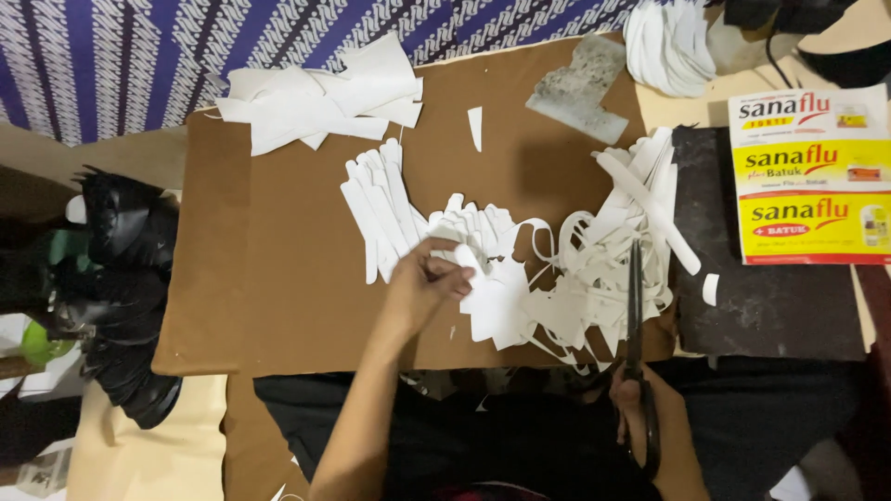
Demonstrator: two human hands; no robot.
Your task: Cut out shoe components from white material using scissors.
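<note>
Scraps (603, 278) of white sheet crowd both hands: left hand (422, 283) pinches a cut piece (492, 297), right hand (636, 399) grips scissors (635, 306).

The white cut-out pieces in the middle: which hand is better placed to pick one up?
Probably the left hand: it already pinches a white cut-out piece on the brown board. The right hand is busy gripping the scissors, whose blades point into the paper strips.
</note>
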